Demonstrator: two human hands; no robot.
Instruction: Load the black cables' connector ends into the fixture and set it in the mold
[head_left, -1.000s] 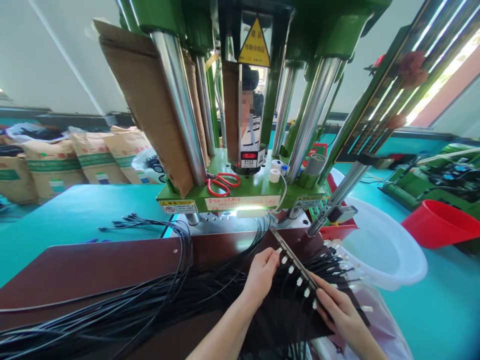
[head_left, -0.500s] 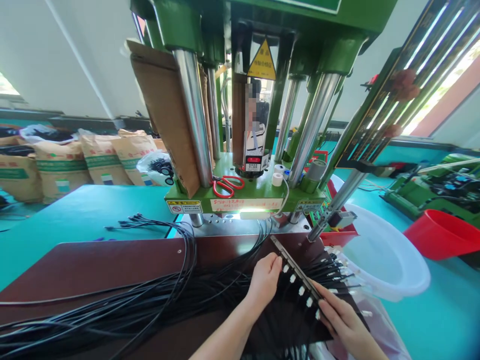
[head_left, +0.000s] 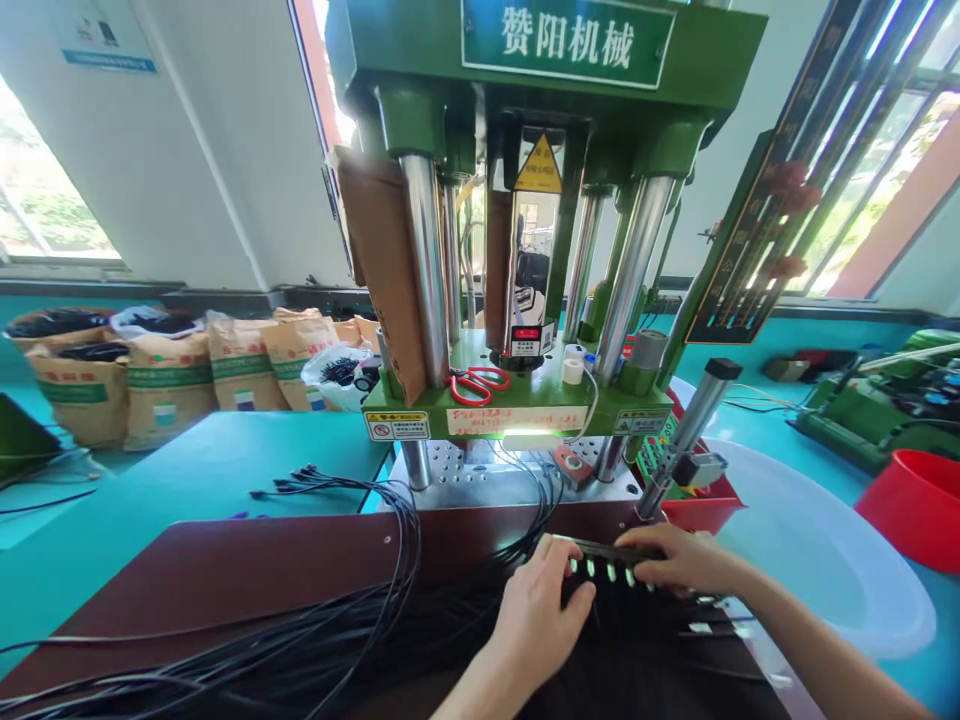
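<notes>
A dark narrow bar (head_left: 600, 551) carrying a row of small white connectors lies crosswise in front of the green press (head_left: 525, 200). My left hand (head_left: 536, 615) rests on its left end and on the black cables (head_left: 315, 650) below. My right hand (head_left: 679, 560) covers the bar's right end, fingers closed over it. Black leads with white plugs (head_left: 712, 625) fan out under my right forearm.
Red scissors (head_left: 476, 382) and white rolls lie on the press's green platen. A white basin (head_left: 817, 560) and a red tub (head_left: 911, 505) stand at the right. Paper sacks (head_left: 172, 385) line the back left. A brown board (head_left: 225, 570) covers the teal table.
The bar has turned from a diagonal to lying crosswise, nearer the press. My right hand moved up onto its right end. The camera tilted upward.
</notes>
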